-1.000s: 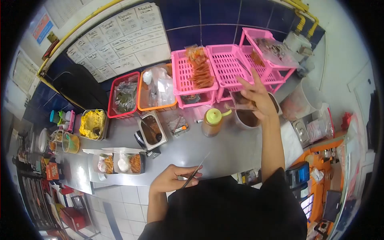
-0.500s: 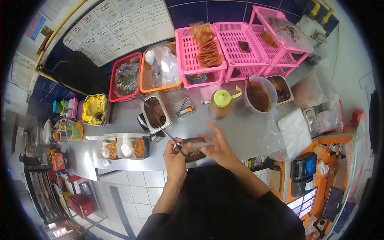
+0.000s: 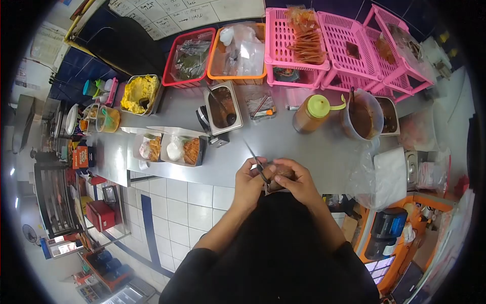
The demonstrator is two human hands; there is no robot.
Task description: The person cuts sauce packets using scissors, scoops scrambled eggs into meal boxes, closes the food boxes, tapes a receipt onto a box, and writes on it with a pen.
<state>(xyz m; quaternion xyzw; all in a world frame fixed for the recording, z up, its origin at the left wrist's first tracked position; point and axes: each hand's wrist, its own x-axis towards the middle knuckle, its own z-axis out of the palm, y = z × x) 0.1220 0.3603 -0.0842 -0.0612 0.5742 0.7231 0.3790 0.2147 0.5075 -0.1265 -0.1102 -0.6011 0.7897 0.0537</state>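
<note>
My left hand [image 3: 248, 186] is closed around the dark handles of a pair of scissors [image 3: 251, 153], whose blades point up and to the left. A small clear packet with brown contents [image 3: 278, 184] is pinched in my right hand [image 3: 302, 183], close against my body at the counter's front edge. The left fingertips meet the packet's left side, and the fingers partly cover it. Beyond the hands, a squeeze bottle with a yellow-green cap [image 3: 311, 114] stands on the counter. A metal pan of dark sauce with a ladle [image 3: 223, 109] is at the upper left of the hands.
Two open boxes with rice and fried food [image 3: 180, 150] stand left. Behind are a red basket [image 3: 188, 58], an orange basket [image 3: 237, 50] and pink racks [image 3: 298, 43] with sauce packets. To the right are a tub of brown sauce [image 3: 362, 115] and white plastic bags [image 3: 390, 177].
My right hand has come down from its raised, spread pose and now grips the brown packet. Both hands have drawn together nearer my body, and the view has shifted.
</note>
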